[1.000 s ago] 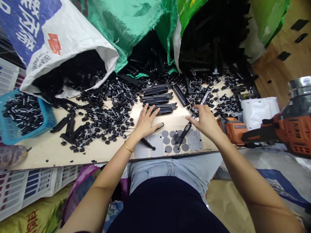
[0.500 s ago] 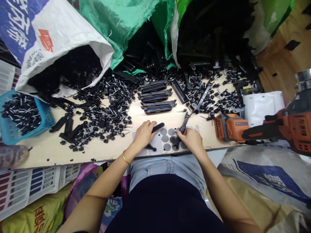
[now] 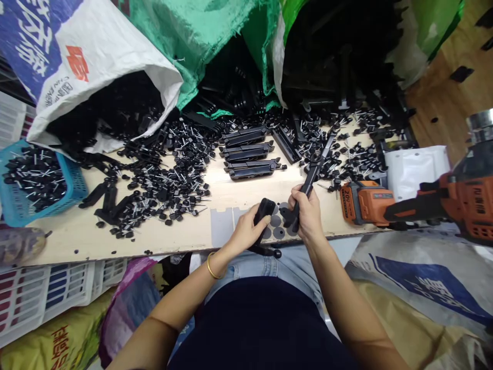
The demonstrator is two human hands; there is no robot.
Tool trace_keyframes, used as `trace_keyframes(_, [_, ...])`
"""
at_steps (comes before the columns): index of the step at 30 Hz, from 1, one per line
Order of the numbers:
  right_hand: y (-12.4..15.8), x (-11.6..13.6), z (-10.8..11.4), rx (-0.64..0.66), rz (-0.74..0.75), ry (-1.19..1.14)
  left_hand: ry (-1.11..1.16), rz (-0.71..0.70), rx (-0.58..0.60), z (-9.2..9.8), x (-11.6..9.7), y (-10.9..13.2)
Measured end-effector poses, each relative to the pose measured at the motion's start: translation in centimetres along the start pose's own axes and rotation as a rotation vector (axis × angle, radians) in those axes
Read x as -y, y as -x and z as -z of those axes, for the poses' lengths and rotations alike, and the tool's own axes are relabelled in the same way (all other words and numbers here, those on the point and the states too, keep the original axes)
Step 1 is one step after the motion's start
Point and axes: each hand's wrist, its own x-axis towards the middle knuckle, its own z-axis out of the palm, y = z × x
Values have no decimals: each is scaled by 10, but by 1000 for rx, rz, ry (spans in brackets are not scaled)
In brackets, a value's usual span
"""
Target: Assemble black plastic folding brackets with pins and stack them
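Observation:
My left hand (image 3: 247,229) is closed on a black plastic part (image 3: 265,209) near the front edge of the table; a black arm with a round end (image 3: 269,252) sticks out below it, over the edge. In my right hand (image 3: 309,211) is a long black bar (image 3: 311,177), held at a slant with its upper end pointing away from me. Between and under the hands lies a grey sheet with dark round discs (image 3: 278,232). A plain grey sheet (image 3: 221,227) lies left of my left hand. Several assembled black parts (image 3: 252,169) rest in a stack of rows beyond the hands.
Small black pieces with metal pins (image 3: 173,174) are heaped at left and right. A blue basket (image 3: 73,180) stands far left, an orange power tool (image 3: 370,203) at right beside a white packet (image 3: 418,169). Open sacks (image 3: 162,77) line the back.
My left hand has moved right and toward me with its black part, uncovering the plain grey sheet. My right hand has raised a long bar, now gripped at its lower part.

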Motion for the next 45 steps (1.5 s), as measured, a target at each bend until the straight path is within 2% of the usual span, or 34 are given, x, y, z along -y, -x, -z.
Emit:
trace_keyframes(3, [8,2,-20,-128,-23,-177,-37,10,19,-5,-10,9])
trace_keyframes(6, [9,2,-27,-156,7,-196,-103,24,6,-6,-18,14])
trace_keyframes(15, [13,3,-21,6,-170,-239,-246,-101,19,1,-14,16])
trace_keyframes(20, [15,-2,-17,150,-268,-114,-333,-179,57,-2,-7,27])
trace_keyframes(22, [17,-7,-20,108,-264,-80,-396,-173,70,-5,-5,32])
trace_keyframes(25, [22,-15,-26,-28,-207,-134,-493,-144,40,-11,-7,40])
trace_keyframes(30, [21,-21,-24,128,-285,-274,-475,-151,53,-18,-16,49])
trace_keyframes(35, [18,-23,-20,155,-238,-385,-529,-135,52,-18,-18,49])
trace_keyframes(39, [20,-28,-25,108,-174,-464,-629,-146,93,-13,-16,45])
trace_keyframes(43, [20,-36,-32,-50,-84,-478,-755,-173,184,-3,-13,32])
trace_keyframes(45, [17,-39,-26,-116,-73,-392,-781,-202,242,7,-12,21])
